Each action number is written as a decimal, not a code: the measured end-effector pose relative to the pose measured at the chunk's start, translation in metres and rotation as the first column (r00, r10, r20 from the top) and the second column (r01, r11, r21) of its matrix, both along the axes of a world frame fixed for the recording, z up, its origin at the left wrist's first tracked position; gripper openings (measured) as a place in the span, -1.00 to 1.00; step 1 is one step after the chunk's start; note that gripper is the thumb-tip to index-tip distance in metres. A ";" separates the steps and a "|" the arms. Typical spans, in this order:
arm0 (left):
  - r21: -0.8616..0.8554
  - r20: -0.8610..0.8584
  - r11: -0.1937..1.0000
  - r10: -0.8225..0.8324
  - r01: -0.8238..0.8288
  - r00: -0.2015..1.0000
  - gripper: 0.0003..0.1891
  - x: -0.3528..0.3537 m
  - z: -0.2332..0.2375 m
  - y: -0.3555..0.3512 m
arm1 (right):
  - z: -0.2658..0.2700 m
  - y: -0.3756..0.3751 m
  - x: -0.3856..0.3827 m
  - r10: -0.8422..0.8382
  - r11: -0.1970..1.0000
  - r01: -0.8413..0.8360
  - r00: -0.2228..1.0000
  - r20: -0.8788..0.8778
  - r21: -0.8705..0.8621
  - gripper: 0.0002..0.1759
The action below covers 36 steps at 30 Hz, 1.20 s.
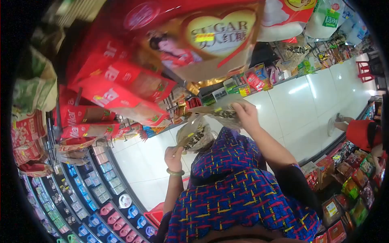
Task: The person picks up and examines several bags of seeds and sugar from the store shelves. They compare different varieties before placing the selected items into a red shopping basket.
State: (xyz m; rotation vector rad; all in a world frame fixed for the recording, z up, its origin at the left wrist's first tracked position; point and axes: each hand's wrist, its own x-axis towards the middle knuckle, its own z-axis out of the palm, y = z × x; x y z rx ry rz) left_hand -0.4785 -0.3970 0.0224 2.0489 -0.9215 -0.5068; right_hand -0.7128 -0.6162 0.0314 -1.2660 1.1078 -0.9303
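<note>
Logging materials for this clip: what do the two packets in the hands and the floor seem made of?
Left-hand packet and right-hand packet: thin glossy plastic film, crinkled, contents showing through. Floor: probably glazed tile, reflecting lamps, with joint lines.

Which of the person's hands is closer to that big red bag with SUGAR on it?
Right. The right hand, gripping a speckled packet, is just below the SUGAR bag; the left hand, holding a second packet, sits lower and farther left.

Below me lies a white tiled floor (pixel 308 101), light glinting on it; packed shelves (pixel 93 190) line its left edge, a red stool (pixel 364 69) at its far end.
</note>
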 end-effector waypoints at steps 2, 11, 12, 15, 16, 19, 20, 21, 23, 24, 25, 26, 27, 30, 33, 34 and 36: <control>0.008 -0.041 0.997 0.072 -0.071 0.997 -0.92 0.014 -0.001 0.025 | 0.003 0.000 0.034 0.091 0.994 -0.093 0.995 -0.041 -0.048 -0.78; 0.001 0.076 0.994 0.111 -0.112 0.991 -0.92 0.065 -0.019 0.125 | -0.006 0.022 0.131 -0.013 0.995 -0.001 0.989 0.149 0.098 -0.74; 0.016 0.060 0.991 0.131 -0.132 0.990 -0.91 0.069 -0.022 0.133 | -0.003 0.027 0.131 -0.016 0.995 0.003 0.990 0.141 0.096 -0.74; 0.056 -0.074 0.975 0.218 -0.215 0.973 -0.91 0.077 -0.027 0.149 | 0.007 0.038 0.129 -0.054 0.989 0.032 0.986 0.155 0.144 -0.79; 0.056 -0.077 0.977 0.210 -0.206 0.975 -0.91 0.078 -0.027 0.151 | 0.012 0.041 0.127 -0.073 0.989 0.056 0.989 0.125 0.137 -0.78; 0.052 -0.072 0.985 0.171 -0.167 0.983 -0.91 0.079 -0.025 0.149 | 0.014 0.044 0.124 -0.107 0.992 0.103 0.993 0.054 0.076 -0.76; 0.019 -0.074 0.990 0.139 -0.138 0.987 -0.92 0.079 -0.023 0.147 | 0.013 0.045 0.125 -0.110 0.994 0.110 0.994 0.013 0.026 -0.75; -0.013 -0.076 0.994 0.107 -0.108 0.991 -0.93 0.078 -0.023 0.146 | 0.011 0.045 0.127 -0.123 0.992 0.123 0.992 0.013 0.029 -0.75; -0.021 -0.076 0.998 0.064 -0.066 0.995 -0.93 0.079 -0.024 0.145 | 0.008 0.043 0.133 -0.178 0.984 0.177 0.981 0.074 0.019 -0.71; -0.031 -0.074 0.999 0.033 -0.036 0.997 -0.94 0.080 -0.023 0.143 | 0.009 0.041 0.134 -0.191 0.982 0.190 0.979 0.077 0.022 -0.71; -0.028 -0.069 0.999 0.020 -0.022 0.997 -0.94 0.081 -0.022 0.142 | 0.010 0.040 0.135 -0.195 0.981 0.194 0.978 0.070 0.009 -0.70; -0.021 -0.061 1.000 0.012 -0.013 0.998 -0.94 0.080 -0.021 0.140 | 0.010 0.038 0.136 -0.198 0.980 0.198 0.978 0.063 -0.004 -0.70; -0.013 -0.053 1.000 0.005 -0.005 0.999 -0.94 0.079 -0.020 0.139 | 0.008 0.035 0.138 -0.209 0.978 0.209 0.976 0.069 0.000 -0.70; 0.016 -0.072 1.000 0.019 -0.018 0.997 -0.93 0.078 -0.020 0.138 | -0.002 0.030 0.142 -0.235 0.972 0.235 0.972 0.011 -0.032 -0.67; 0.039 -0.053 0.999 -0.010 0.012 0.999 -0.92 0.073 -0.017 0.135 | 0.000 0.024 0.141 -0.255 0.967 0.255 0.966 0.034 -0.004 -0.66; 0.040 -0.050 0.999 -0.015 0.017 0.999 -0.92 0.071 -0.016 0.134 | 0.005 0.025 0.142 -0.261 0.965 0.260 0.965 -0.011 -0.016 -0.69; 0.078 -0.011 0.997 -0.026 0.027 1.000 -0.90 0.067 -0.013 0.131 | 0.011 0.024 0.142 -0.270 0.963 0.269 0.961 -0.053 -0.028 -0.71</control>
